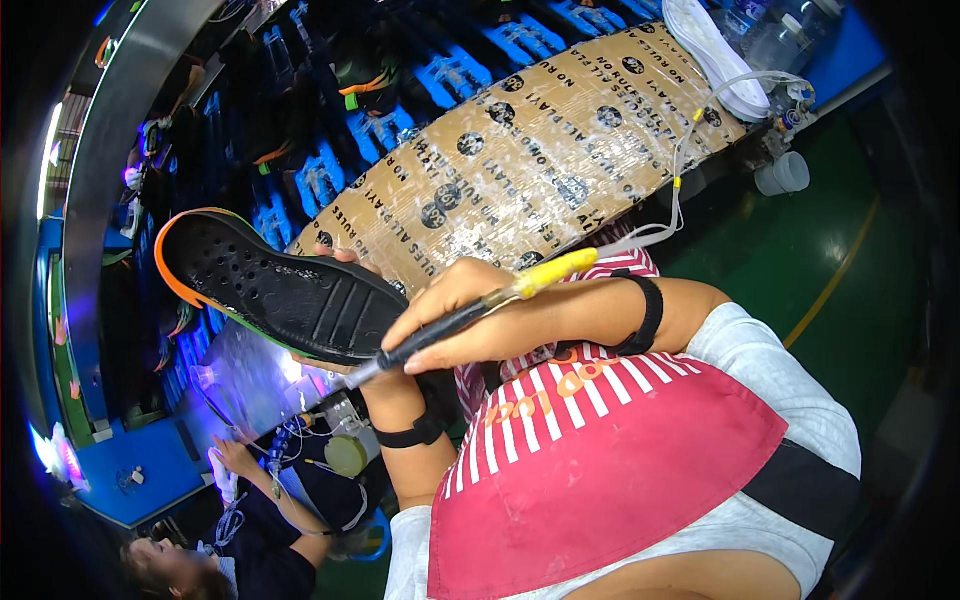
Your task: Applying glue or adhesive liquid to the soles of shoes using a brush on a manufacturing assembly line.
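Shoe sole (pixel 285 287), black, ribbed, pitted, orange-green edge, left grip (pixel 345 256) clasping it, right grip (pixel 462 292) pinching black pen-like tool (pixel 435 335)

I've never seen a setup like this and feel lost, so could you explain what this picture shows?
No robot here: these are a person's bare hands, seen from a wide fisheye camera on their head, which bends straight edges. The left hand holds a black shoe sole with an orange and green rim. The right hand grips a black and yellow pen-shaped tool, its tip near the sole's lower edge. Beyond lies a brown printed cardboard sheet with whitish smears; a white shoe sole lies at its right end. Another person appears at lower left.
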{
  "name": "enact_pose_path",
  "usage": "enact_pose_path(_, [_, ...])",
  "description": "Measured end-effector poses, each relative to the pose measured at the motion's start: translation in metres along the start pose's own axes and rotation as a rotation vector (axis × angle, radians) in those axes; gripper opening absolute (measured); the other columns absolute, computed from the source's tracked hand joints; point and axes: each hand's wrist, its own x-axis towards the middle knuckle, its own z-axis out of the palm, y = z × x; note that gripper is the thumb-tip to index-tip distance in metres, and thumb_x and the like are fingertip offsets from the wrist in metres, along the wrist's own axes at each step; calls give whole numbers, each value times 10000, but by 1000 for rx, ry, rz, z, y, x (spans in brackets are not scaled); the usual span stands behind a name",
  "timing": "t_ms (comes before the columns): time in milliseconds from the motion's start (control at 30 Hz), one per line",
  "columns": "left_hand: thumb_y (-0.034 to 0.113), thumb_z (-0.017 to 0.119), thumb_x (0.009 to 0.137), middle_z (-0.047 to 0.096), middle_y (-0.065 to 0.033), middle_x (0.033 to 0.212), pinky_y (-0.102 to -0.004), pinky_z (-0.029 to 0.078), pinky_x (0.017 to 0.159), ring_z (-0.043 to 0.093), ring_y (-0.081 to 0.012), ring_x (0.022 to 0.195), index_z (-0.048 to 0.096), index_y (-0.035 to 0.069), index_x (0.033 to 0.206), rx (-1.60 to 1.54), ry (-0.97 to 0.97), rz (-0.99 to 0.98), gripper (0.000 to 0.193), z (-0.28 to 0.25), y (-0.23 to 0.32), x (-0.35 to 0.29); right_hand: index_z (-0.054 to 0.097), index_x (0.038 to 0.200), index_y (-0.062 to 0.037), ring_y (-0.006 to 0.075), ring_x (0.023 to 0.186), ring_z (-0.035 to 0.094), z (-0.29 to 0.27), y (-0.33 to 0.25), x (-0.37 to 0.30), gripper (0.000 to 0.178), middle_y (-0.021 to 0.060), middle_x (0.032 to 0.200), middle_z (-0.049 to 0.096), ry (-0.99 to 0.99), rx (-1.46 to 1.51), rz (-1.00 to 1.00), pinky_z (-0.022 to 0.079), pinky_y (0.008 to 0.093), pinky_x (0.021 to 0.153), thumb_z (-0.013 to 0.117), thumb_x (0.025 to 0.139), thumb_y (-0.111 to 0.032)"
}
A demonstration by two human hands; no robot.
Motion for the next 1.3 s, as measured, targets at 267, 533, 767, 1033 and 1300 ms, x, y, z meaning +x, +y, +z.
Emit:
enact_pose_path(267, [380, 779, 591, 341, -116, 1291, -386, 310, 1003, 328, -286, 1184, 262, 31, 1301, 163, 84, 157, 945, 2, 17, -3, 637, 980, -50, 179, 681, 605, 1, 0, -3, 257, 103, 759, 633, -165, -69, -13, 448, 263, 593, 673, 729, -93])
enact_pose_path(533, [567, 685, 621, 316, -198, 1297, -454, 350, 975, 363, -332, 1171, 195, 0, 1322, 208, -11, 44, 1027, -4, 31, -14, 631, 982, -61, 223, 634, 612, 0, 3, -4, 254, 116, 728, 623, -202, -175, -129, 457, 290, 552, 663, 731, -87])
enact_pose_path(767, [634, 661, 583, 346, -306, 1230, -525, 418, 882, 426, -442, 1084, 197, -20, 1318, 214, 57, 22, 1087, 1, 36, -18, 634, 953, -55, 235, 612, 601, -6, 5, -2, 228, 114, 681, 604, -130, -200, -237, 448, 297, 533, 661, 730, -85])
enact_pose_path(1033, [609, 556, 640, 464, -328, 1104, -468, 513, 734, 556, -440, 886, 286, -65, 1271, 500, 210, -171, 962, 19, 38, -8, 654, 936, -79, 245, 647, 612, -9, 6, -8, 225, 123, 745, 634, -347, -156, -122, 456, 316, 572, 652, 718, -130])
enact_pose_path(1300, [585, 456, 738, 494, -269, 1126, -406, 501, 784, 568, -356, 932, 352, -57, 1243, 487, 488, -374, 824, 24, 33, -9, 637, 926, -58, 275, 631, 579, -17, 0, -7, 203, 117, 694, 593, -468, -321, -214, 444, 338, 559, 646, 727, -101])
